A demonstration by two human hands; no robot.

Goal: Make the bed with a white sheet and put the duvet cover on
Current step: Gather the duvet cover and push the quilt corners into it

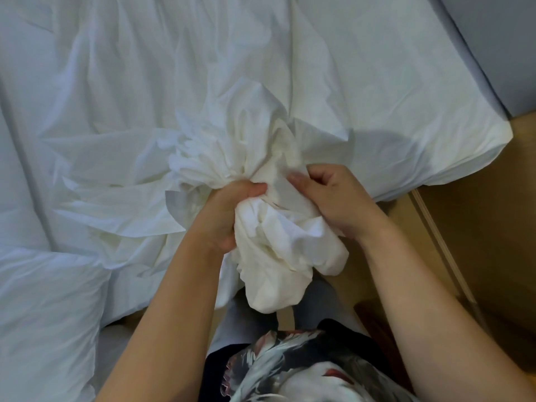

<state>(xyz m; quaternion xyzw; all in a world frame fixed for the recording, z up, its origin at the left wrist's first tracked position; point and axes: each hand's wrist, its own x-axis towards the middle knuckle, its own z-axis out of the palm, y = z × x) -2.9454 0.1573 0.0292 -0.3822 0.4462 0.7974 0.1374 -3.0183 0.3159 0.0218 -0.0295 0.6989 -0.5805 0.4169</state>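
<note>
Left hand (229,211) clenches round the neck of a bunched white cotton fabric (278,245). At three o'clock from it, the right hand (336,198) curls its fingers into the same bunch. The fabric fans toward twelve o'clock over the smooth white bed sheet (406,82), and its loose end hangs at six o'clock past the bed's edge.

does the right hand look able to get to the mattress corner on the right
Probably, once it lets go: the right hand pinches the bunched white cloth the left hand grips, and nothing lies between it and the mattress corner.
</note>
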